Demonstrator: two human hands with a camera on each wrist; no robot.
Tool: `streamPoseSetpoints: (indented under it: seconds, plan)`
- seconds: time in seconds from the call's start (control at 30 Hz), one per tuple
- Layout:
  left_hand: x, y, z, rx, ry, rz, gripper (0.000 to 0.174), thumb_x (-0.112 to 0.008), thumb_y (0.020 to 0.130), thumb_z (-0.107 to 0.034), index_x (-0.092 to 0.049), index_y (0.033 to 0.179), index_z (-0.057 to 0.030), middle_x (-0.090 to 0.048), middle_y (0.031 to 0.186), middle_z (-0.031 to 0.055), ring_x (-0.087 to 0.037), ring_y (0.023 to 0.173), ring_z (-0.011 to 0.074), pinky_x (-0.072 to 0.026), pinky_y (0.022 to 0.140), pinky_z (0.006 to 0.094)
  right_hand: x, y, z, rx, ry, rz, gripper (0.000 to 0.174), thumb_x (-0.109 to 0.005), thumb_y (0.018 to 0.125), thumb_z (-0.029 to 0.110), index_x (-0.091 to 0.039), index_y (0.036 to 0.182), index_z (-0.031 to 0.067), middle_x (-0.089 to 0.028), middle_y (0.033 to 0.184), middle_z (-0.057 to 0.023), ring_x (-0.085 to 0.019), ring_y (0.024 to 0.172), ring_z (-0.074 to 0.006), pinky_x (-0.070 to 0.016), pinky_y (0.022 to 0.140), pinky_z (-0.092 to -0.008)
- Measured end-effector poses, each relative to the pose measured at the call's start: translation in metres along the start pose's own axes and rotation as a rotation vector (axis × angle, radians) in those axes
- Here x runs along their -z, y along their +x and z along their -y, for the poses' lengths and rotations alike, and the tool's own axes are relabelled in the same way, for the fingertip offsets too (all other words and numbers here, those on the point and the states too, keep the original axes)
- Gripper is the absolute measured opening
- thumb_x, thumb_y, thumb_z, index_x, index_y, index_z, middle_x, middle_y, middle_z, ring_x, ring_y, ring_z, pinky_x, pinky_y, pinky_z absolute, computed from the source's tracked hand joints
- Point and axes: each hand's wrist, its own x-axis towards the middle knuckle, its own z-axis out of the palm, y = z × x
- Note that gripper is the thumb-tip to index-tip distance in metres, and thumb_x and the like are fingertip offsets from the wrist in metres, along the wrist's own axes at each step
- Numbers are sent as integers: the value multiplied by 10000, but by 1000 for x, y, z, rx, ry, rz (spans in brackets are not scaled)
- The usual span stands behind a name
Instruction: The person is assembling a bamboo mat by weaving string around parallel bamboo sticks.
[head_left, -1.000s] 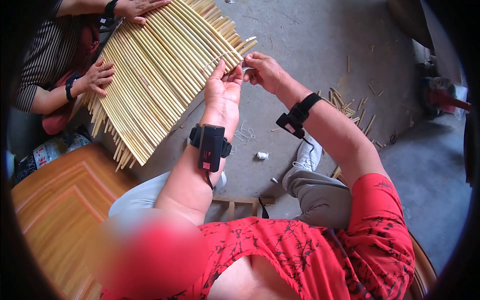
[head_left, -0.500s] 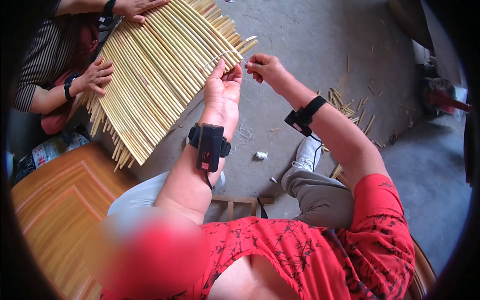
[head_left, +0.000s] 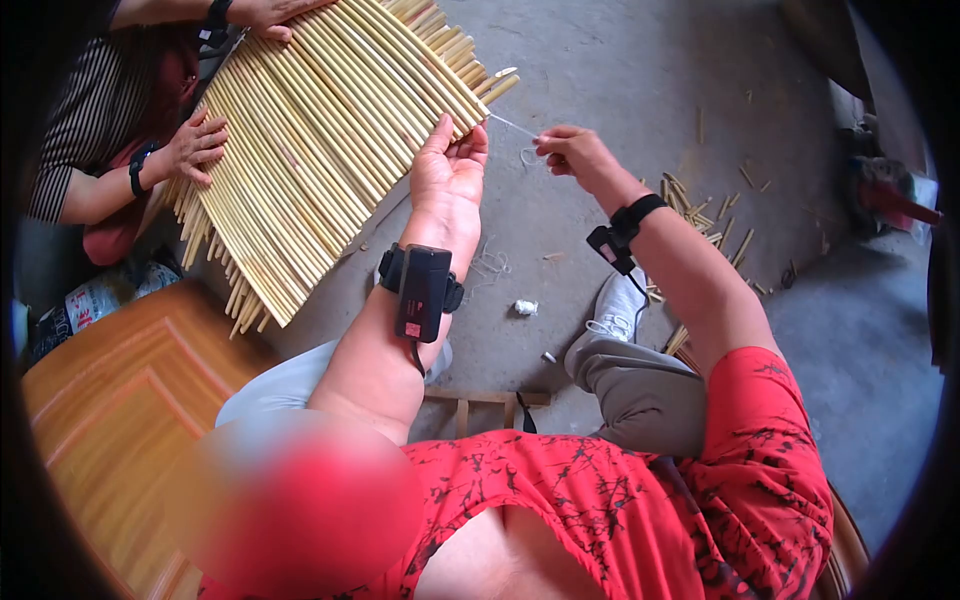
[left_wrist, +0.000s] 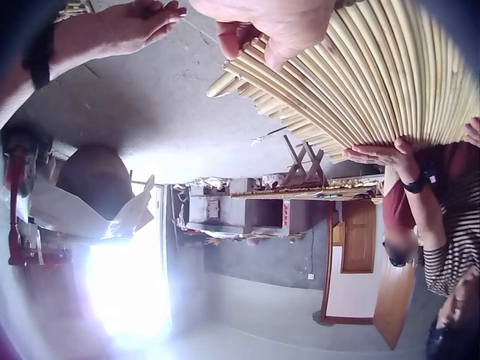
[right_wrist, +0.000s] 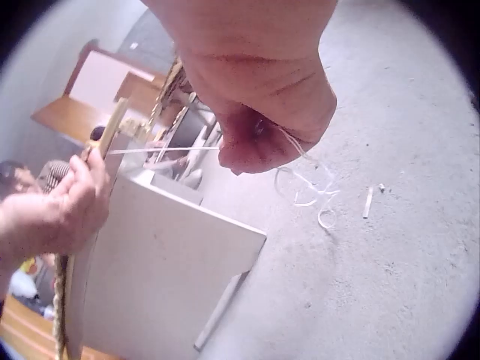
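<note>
A mat of pale reed sticks (head_left: pixel 320 150) laid side by side slants across the upper left of the head view. My left hand (head_left: pixel 447 185) grips its near right corner, the thumb above and the fingers at the edge. From that corner a white string (head_left: pixel 514 126) runs taut to my right hand (head_left: pixel 578 155), which pinches it off to the right of the mat. In the right wrist view, loose loops of the string (right_wrist: pixel 307 196) hang below the curled fingers. Another person's hand (head_left: pixel 197 150) rests flat on the mat's left side.
A white-topped table (right_wrist: pixel 172 232) stands under the mat. Cut stick pieces (head_left: pixel 705 215) lie scattered on the concrete floor, with a small white bundle (head_left: pixel 526 308) nearer my feet. A brown wooden panel (head_left: pixel 120 430) is at left, a red-handled object (head_left: pixel 895 200) at far right.
My right hand has moved away from the mat's corner to the right, drawing the string out into a longer taut line. My left hand stays at the corner; the other person's hands hold still.
</note>
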Motion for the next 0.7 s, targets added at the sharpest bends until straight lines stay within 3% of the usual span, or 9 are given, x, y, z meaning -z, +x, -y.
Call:
streamPoseSetpoints:
  seconds: [0.13,0.2,0.3,0.43,0.5,0.6,0.7]
  plan:
    - [3,0,-1,-4,55,37,326,-585,828,-80,-467,1111,28,-527,1039,198,-546,943,333,-508,727,343,50,-6,-1,52,166,-178,115,-618,818,163,-643,841,52,-584,703,-7,-515,607,-95,-419,530,-220]
    - [3,1,-1,-3,66,40,320,-585,829,-83,-469,1106,27,-529,1035,199,-550,939,331,-508,727,344,77,-7,5,157,-107,-360,148,-609,842,215,-647,854,73,-548,696,17,-463,613,-69,-373,535,-214]
    - [4,1,-1,-3,85,31,314,-595,825,-96,-477,1091,22,-539,1020,193,-560,931,325,-509,727,345,90,-15,21,205,-70,-381,140,-608,845,211,-651,857,78,-510,661,29,-422,580,-59,-334,502,-217]
    - [0,-6,0,4,132,62,313,-627,806,-121,-498,1059,10,-558,988,163,-569,915,298,-506,729,339,69,-21,34,229,-108,-233,176,-635,818,206,-636,900,50,-550,668,10,-451,573,-64,-347,481,-211]
    - [-4,-10,1,-36,195,-28,239,-629,815,-150,-537,980,-5,-580,869,120,-584,795,216,-496,660,286,51,-21,37,221,-119,-157,169,-630,822,191,-632,913,49,-559,685,5,-464,583,-67,-364,491,-211]
    - [-1,-8,1,-37,211,-62,224,-653,800,-178,-557,931,-24,-577,824,98,-578,745,188,-486,633,274,24,-31,46,233,-88,-16,148,-617,831,157,-628,926,44,-575,718,-3,-486,604,-72,-398,518,-212]
    - [4,-4,-1,-20,203,-48,251,-693,758,-162,-561,937,-45,-565,843,78,-565,775,211,-470,674,331,13,-48,65,228,-47,79,118,-592,846,109,-628,922,28,-585,749,-11,-526,650,-84,-446,563,-218]
